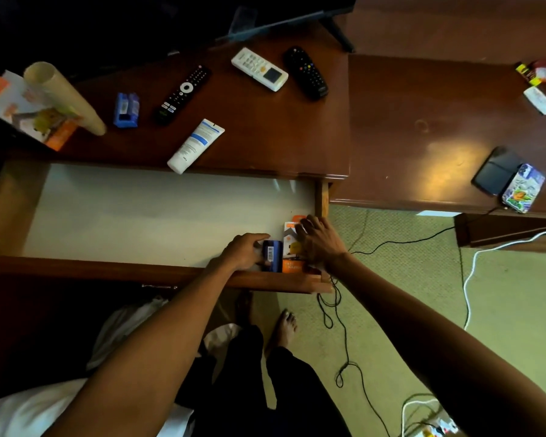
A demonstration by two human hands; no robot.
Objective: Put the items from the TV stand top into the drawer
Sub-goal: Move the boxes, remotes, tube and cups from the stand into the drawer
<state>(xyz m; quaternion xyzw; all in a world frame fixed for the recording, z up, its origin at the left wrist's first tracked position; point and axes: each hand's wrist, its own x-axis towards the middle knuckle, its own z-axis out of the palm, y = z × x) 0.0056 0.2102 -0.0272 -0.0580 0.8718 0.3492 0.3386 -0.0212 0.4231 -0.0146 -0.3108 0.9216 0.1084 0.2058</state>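
TV stand top [265, 134]: dark wood tabletop carrying three remotes, a white tube [196, 146], a blue pack [126, 109], a cardboard roll [64, 96].
Drawer [145, 212]: pulled open, pale floor mostly bare.
Orange-and-white box [290, 247]: in the drawer's right front corner.
Blue box [272, 255]: touching the orange-and-white box's left side.
Right hand [320, 239]: fingers spread flat on the orange-and-white box.
Left hand [245, 250]: fingers curled round the blue box.

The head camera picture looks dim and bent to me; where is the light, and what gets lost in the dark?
Head view: one warm glare patch on the side cabinet top; the pale drawer floor is brightest; the TV and lower left sink into shadow; wide-angle lens bows the furniture edges; the hands look slightly soft.
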